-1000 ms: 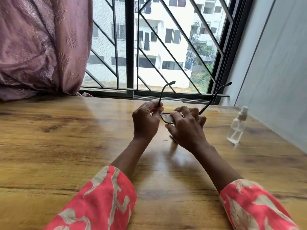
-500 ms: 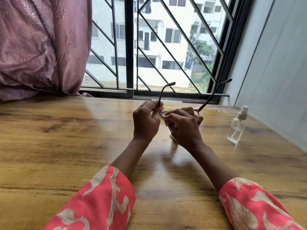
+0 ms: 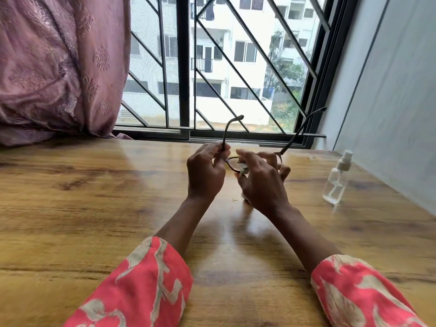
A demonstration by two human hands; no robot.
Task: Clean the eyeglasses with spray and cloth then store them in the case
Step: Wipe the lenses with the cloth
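The fingers of the left hand [image 3: 205, 172] are pinched around one temple arm of the eyeglasses [image 3: 232, 165], near its hinge, so the arm rises above the knuckles toward the window [image 3: 236, 67]. The right hand [image 3: 262, 179] curls its fingers over the frame front, pressing a small pale cloth [image 3: 244, 170] against what looks like a lens, though most of the cloth is hidden under the fingers. The glasses are held just above the wooden table [image 3: 94, 208], their second temple arm pointing up and to the right. Well to the right stands a clear spray bottle [image 3: 336, 182], upright, with a white nozzle and a shallow layer of clear liquid at its bottom. Red patterned sleeves [image 3: 146, 286] cover both forearms, and a mauve curtain [image 3: 59, 67] hangs at far left.
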